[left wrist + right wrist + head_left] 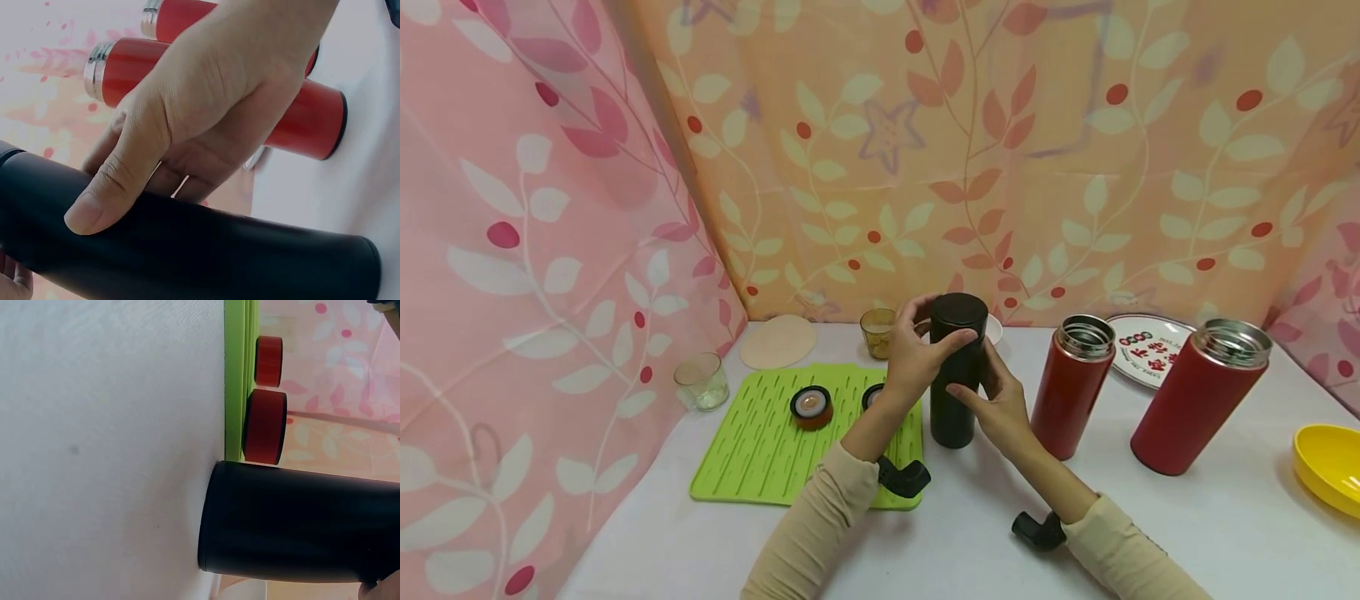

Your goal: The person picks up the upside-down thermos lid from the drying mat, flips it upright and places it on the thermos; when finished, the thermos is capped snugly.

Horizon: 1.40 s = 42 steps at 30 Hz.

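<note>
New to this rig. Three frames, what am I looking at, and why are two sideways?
No machine here: a person works bare-handed and wears three cameras. The wide picture comes from the head; the two sideways ones come from the wrists, so they tilt with the arm. On the white table stand a tall black cylindrical flask with its lid on and two open red steel-rimmed flasks. Two round red lids lie on a ribbed green mat. The left hand grips the black flask near its top; the right hand holds its side.
</note>
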Motion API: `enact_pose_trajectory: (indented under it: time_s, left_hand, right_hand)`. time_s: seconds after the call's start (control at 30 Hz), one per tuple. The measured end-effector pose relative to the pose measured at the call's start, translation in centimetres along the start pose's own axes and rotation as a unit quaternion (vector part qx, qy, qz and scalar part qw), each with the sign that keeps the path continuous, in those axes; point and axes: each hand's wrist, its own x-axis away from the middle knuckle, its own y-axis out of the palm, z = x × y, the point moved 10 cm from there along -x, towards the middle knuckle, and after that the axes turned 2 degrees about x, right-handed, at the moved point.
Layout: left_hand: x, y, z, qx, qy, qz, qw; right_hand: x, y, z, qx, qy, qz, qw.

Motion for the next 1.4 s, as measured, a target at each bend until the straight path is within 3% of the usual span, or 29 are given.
enact_pose_trajectory:
  time_s: [0.17, 0.37, 0.63, 0.7, 0.87, 1.13, 1.23, 1.4]
  left_hand:
    - [0.25, 0.10, -0.49, 0.036, -0.016, -0.016, 0.9991]
    - [0.61, 0.07, -0.38, 0.071, 0.000, -0.034, 0.9969]
    - [0.47, 0.12, -0.13, -0.020, 0.008, 0.019, 0.9996]
    - [0.49, 0.17, -0.23, -0.024, 0.002, 0.021, 0.9995]
    - [0.48, 0.23, -0.36, 0.015, -0.004, -0.006, 0.9999]
    - [0.53, 0.24, -0.49, 0.077, 0.014, -0.061, 0.9951]
    - [0.50, 0.23, -0.52, 0.073, 0.010, -0.047, 0.9962]
    - [0.30, 0.11, -0.52, 0.019, -0.002, 0.004, 0.9998]
  right_hand:
    - [0.08, -0.05, 0.15, 0.007, 0.001, 0.002, 1.000]
    - [0.11, -0.03, -0.01, 0.010, -0.012, 0.000, 1.000]
    - [0.01, 0.10, 0.06, 0.003, -0.006, -0.005, 1.000]
    - [0.01, 0.12, -0.02, 0.002, -0.010, -0.006, 1.000]
    - [-0.09, 0.06, -0.04, 0.000, -0.014, -0.006, 1.000]
    - [-0.08, -0.02, 0.09, 0.003, -0.013, -0.003, 1.000]
    - [-0.05, 0.00, 0.13, 0.003, -0.013, -0.002, 1.000]
    - [0.02, 0.04, 0.16, 0.003, -0.004, -0.001, 1.000]
